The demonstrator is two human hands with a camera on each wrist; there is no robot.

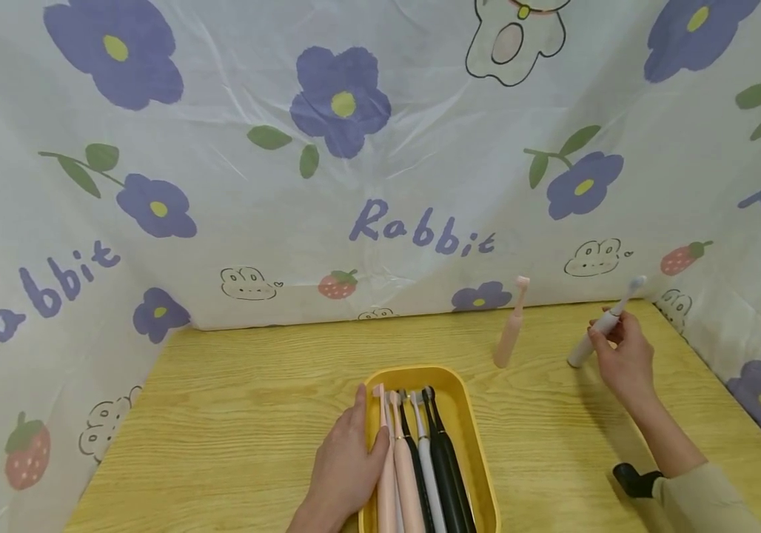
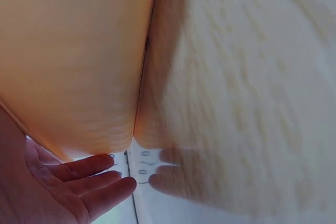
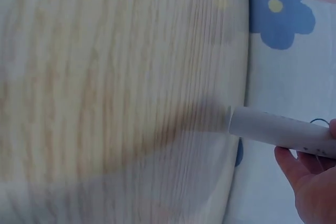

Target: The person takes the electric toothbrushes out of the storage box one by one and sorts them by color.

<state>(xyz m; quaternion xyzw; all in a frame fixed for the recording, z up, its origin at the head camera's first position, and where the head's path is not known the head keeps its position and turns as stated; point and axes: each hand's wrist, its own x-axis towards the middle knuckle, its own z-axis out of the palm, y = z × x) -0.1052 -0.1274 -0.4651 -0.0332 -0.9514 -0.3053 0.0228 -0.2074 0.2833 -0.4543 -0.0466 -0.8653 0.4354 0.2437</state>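
My right hand (image 1: 627, 355) pinches a white electric toothbrush (image 1: 607, 322) by its handle, at the back right of the table. The brush tilts with its head up to the right; in the right wrist view its flat base (image 3: 239, 120) is close over the wood. To its left a pink electric toothbrush (image 1: 509, 337) stands upright on its base. My left hand (image 1: 347, 459) holds the left side of a yellow tray (image 1: 477, 437), thumb over the rim and fingers along the outer wall. Several electric toothbrushes (image 1: 446, 459), pink, white and black, lie side by side in the tray, heads away from me.
The wood-grain table (image 1: 247, 414) ends at a patterned cloth (image 1: 420, 170) hung behind it and at both sides. A black strap-like piece (image 1: 637, 481) shows at my right wrist, beside the light sleeve (image 1: 707, 500).
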